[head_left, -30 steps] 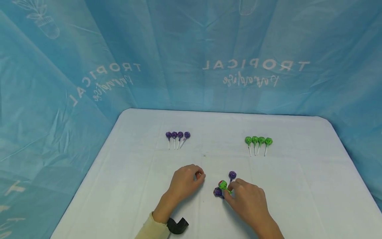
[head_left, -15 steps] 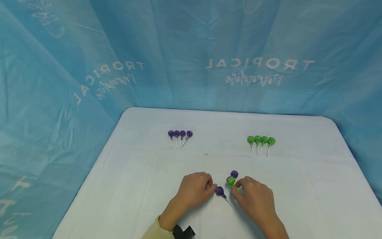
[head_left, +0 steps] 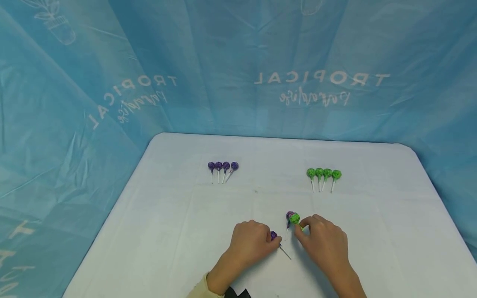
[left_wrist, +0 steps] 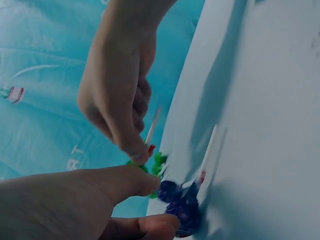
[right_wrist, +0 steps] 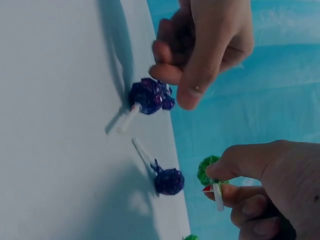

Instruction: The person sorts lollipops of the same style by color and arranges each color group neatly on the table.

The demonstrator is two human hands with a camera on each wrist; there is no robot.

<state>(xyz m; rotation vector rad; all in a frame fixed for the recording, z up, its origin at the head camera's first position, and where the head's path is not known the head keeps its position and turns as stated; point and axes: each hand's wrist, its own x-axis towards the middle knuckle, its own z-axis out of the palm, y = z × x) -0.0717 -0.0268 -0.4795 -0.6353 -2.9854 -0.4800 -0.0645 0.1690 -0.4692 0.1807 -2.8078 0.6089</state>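
My right hand (head_left: 326, 244) pinches a green lollipop (head_left: 294, 218) between thumb and index finger, its head held just above the table. Partly behind it lies a purple lollipop (head_left: 288, 223), also seen in the right wrist view with its round head (right_wrist: 169, 181). My left hand (head_left: 250, 242) is at a second purple lollipop (head_left: 273, 234), thumb and index finger parted around its wrapped head. In the left wrist view the index fingertip meets or nearly meets this head (left_wrist: 186, 216), while its white stick points away.
Several purple lollipops (head_left: 218, 166) lie in a row at the back left of the white table (head_left: 179, 231). Another row of several green lollipops (head_left: 319, 172) lies at the back right. A blue printed curtain (head_left: 231, 74) hangs behind. A black object (head_left: 238, 293) sits by the left wrist.
The right hand has lifted the green lollipop away from the near purple one, rightward and farther back. The left hand has moved right to that purple lollipop.
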